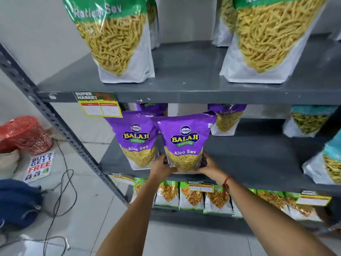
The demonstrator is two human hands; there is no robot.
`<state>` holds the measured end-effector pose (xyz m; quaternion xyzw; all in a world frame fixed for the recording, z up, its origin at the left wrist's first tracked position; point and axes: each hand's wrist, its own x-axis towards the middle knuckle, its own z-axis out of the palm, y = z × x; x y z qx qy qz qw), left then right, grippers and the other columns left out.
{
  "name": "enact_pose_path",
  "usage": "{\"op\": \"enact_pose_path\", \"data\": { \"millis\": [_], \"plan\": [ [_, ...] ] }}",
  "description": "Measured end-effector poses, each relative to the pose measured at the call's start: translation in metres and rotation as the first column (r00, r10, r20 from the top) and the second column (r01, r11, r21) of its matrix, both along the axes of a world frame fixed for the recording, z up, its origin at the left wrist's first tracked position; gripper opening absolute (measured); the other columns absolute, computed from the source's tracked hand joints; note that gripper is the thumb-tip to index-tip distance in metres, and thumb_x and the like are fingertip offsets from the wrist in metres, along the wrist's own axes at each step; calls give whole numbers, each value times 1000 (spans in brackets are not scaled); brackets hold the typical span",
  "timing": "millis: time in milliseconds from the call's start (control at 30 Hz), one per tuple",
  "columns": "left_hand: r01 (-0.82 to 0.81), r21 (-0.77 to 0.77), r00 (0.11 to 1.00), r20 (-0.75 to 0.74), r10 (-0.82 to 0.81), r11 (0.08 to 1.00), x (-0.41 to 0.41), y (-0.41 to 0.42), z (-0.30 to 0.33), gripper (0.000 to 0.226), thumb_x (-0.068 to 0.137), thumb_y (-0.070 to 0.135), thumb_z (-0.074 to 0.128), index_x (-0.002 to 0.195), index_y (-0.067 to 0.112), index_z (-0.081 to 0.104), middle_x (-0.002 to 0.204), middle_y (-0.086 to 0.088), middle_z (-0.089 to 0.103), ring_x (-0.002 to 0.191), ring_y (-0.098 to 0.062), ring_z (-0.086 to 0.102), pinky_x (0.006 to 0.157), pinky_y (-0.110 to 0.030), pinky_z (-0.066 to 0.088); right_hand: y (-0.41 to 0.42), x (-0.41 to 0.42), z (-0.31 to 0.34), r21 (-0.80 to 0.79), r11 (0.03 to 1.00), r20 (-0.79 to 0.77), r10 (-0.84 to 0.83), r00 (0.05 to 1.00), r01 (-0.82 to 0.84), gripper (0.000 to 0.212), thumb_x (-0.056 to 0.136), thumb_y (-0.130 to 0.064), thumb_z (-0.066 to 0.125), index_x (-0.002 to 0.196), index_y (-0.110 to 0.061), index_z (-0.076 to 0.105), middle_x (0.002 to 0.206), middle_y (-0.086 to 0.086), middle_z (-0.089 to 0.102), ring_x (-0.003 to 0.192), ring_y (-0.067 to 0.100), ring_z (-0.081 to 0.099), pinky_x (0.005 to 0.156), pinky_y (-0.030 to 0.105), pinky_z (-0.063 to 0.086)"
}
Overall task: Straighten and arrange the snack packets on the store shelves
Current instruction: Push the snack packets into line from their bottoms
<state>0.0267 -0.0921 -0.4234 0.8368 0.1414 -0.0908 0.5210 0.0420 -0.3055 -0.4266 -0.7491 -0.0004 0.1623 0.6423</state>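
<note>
A purple Aloo Sev packet (185, 143) stands upright at the front edge of the middle shelf (258, 163). My left hand (162, 166) grips its lower left corner and my right hand (210, 166) grips its lower right corner. A second purple Aloo Sev packet (135, 139) stands just to its left, touching it. More purple packets (227, 117) stand further back on the same shelf. Teal packets (310, 121) sit at the right end.
Large green-and-white Ratlami Sev packets (118, 41) stand on the upper shelf (184, 78). Small green packets (191, 196) line the lower shelf. On the floor at left lie a red basket (25, 133), a sign (39, 166), a blue bag (16, 202) and cables (60, 193).
</note>
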Motion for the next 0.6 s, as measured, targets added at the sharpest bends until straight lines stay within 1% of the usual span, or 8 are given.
{"op": "enact_pose_path", "data": {
  "millis": [100,167,200,267,333,433,533,600],
  "plan": [
    [32,23,999,32,-32,999,-4,-9,16,63,59,17,89,114,12,58,116,-8,68,97,-27,68,88,-46,57,-5,4,-7,-14,1000,31,16,999,-15,73,63,12,79,122,-20,47,118,-1,62,106,11,57,82,13,51],
    [37,18,999,39,-37,999,-4,-17,19,58,61,11,88,110,14,58,114,-8,69,95,-26,68,87,-46,57,-14,3,-9,-30,1000,37,-6,999,7,71,61,8,82,117,-21,50,111,-7,63,104,9,59,76,8,49],
    [42,7,998,35,-43,999,-4,-23,20,56,61,11,89,106,18,57,111,-7,69,93,-25,67,86,-47,58,-20,2,-7,-46,999,40,-12,999,14,69,60,4,84,115,-23,53,109,-9,64,103,8,60,77,8,49],
    [66,17,997,34,-67,998,-3,-36,22,53,59,14,90,100,20,57,100,-4,68,87,-22,64,84,-46,58,-37,0,-7,-86,996,47,-7,999,11,67,58,-2,87,113,-26,56,108,-10,67,102,6,62,82,16,50],
    [79,38,996,44,-81,996,-2,-54,22,53,55,20,92,97,19,60,94,-3,68,84,-20,63,83,-45,58,-58,-3,-4,-118,992,36,-32,999,36,66,58,0,86,111,-24,57,108,-6,68,100,8,63,85,23,50],
    [106,22,993,51,-107,994,-5,-88,25,57,53,22,93,103,15,65,93,0,69,81,-16,64,80,-38,58,-93,-8,-2,-156,985,60,-72,996,80,67,57,8,83,112,-22,58,113,6,68,104,21,63,89,33,49],
    [146,-19,988,54,-145,989,-6,-122,24,57,56,21,91,107,16,64,95,3,69,81,-13,64,74,-28,52,-127,-14,-1,-194,975,40,-101,994,107,70,53,-1,86,114,-21,58,115,9,70,108,26,65,88,36,51],
    [157,-44,986,60,-154,987,-6,-141,22,58,56,23,92,108,18,65,102,1,72,85,-14,66,78,-30,54,-147,-16,-2,-220,967,36,-124,992,128,75,47,-13,88,115,-21,58,114,6,71,107,24,66,91,42,53]
  ]
}}
